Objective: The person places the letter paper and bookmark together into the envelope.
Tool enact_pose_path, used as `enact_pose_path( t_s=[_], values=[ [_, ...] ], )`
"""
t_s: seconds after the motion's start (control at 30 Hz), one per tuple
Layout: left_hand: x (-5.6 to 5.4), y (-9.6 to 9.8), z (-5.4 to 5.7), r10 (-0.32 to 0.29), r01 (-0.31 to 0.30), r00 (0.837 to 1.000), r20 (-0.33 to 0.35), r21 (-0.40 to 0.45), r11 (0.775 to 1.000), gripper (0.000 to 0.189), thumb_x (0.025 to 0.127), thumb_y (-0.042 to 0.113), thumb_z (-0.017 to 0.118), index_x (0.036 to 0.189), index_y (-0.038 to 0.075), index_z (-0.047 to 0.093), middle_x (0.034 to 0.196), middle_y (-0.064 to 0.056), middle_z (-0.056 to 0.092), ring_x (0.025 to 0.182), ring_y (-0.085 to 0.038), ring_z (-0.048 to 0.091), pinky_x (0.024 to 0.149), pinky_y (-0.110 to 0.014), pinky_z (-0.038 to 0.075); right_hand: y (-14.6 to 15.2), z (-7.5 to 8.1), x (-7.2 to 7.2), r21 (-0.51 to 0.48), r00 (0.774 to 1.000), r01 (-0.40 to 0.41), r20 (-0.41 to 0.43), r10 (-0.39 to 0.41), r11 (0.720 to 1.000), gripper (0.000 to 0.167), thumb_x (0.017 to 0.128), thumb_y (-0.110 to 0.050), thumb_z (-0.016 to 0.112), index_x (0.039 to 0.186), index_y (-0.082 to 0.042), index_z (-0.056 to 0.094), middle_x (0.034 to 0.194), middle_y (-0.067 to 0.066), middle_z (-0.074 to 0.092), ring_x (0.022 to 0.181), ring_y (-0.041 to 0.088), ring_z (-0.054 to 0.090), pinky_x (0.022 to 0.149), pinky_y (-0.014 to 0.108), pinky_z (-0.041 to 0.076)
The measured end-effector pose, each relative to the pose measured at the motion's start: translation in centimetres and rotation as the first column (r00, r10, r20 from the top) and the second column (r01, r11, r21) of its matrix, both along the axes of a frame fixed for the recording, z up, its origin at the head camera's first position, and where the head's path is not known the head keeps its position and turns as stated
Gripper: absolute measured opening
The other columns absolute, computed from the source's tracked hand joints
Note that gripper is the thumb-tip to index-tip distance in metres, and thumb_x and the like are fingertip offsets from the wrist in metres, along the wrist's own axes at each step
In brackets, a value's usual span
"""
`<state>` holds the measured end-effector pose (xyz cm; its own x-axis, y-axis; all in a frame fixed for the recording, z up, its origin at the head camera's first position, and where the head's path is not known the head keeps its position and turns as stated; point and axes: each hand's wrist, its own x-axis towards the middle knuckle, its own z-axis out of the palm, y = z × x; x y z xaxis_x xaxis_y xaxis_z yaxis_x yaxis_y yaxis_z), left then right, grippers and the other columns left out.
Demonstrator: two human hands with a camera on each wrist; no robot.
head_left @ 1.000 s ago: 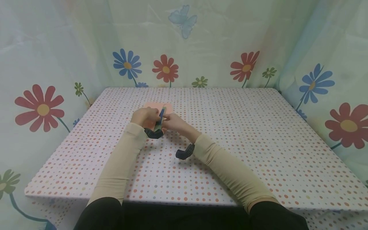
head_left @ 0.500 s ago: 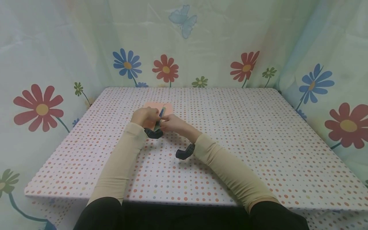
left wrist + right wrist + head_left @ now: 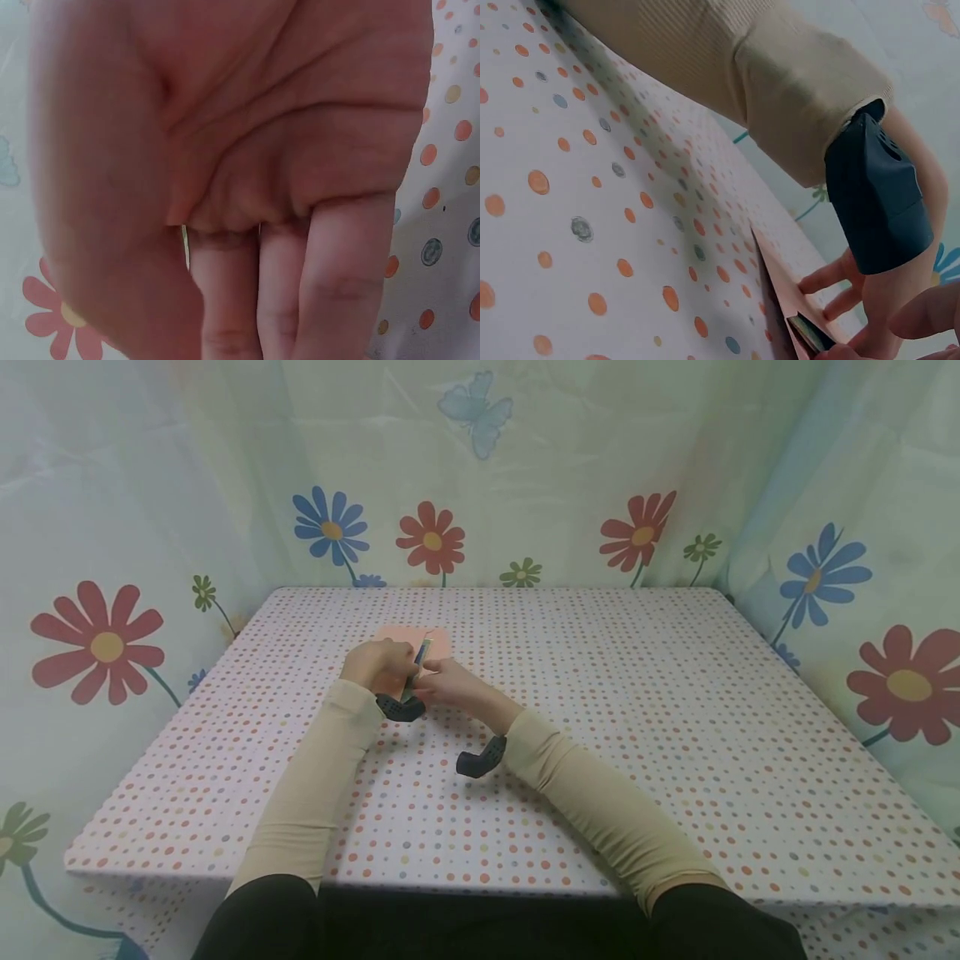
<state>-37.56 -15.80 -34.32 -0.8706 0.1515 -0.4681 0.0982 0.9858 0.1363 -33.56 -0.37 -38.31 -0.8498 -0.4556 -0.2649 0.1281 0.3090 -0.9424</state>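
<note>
A flat pink envelope (image 3: 392, 633) lies on the dotted tablecloth, left of the middle. A thin green-and-blue card (image 3: 423, 648) shows in a slit along it, and its edge (image 3: 810, 332) also appears in the right wrist view. My left hand (image 3: 378, 662) holds the envelope from the left, with fingers spread on the pink surface in the right wrist view. In the left wrist view that palm (image 3: 300, 142) fills the picture and its fingertips are out of frame. From the right, my right hand (image 3: 457, 683) pinches the card by the slit; its fingertips partly hide the card.
A white tablecloth (image 3: 600, 693) with coloured dots covers the table. Its front edge runs just before the person. Flowered curtains (image 3: 555, 468) hang behind and at both sides. A dark wrist mount (image 3: 480, 758) juts below the right wrist, and another (image 3: 401, 708) below the left.
The right fingers have shifted slightly left and down along the slit. Less of the blue part of the card shows now. My left hand and the envelope have stayed in place.
</note>
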Motion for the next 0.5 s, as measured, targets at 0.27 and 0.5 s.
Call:
enact_pose_path(
  t_s=[0.27,0.5],
  values=[
    [-0.14,0.0,-0.24,-0.021,0.021,1.0,-0.007,-0.001,1.0,0.042,0.094,0.039,0.044,0.128,0.015,0.05,0.137,-0.015,0.045,0.112,-0.029,0.047,0.093,-0.051,0.041,0.14,-0.18,-0.29,-0.179,0.989,0.103,0.123,-0.082,0.978,0.069,0.097,-0.005,0.047,0.15,0.003,0.005,0.13,0.026,0.055,0.123,0.031,0.053,0.101,0.035,0.043],
    [-0.08,-0.09,-0.29,-0.014,0.014,1.0,-0.016,-0.012,1.0,0.047,0.094,0.038,0.043,0.135,0.016,0.045,0.144,-0.016,0.04,0.122,-0.033,0.046,0.094,-0.052,0.041,-0.47,-0.38,-0.05,-0.202,0.988,0.086,0.144,-0.057,0.976,0.069,0.097,-0.005,0.045,0.151,0.001,0.003,0.145,0.023,0.04,0.129,0.029,0.049,0.104,0.032,0.041]
  ],
)
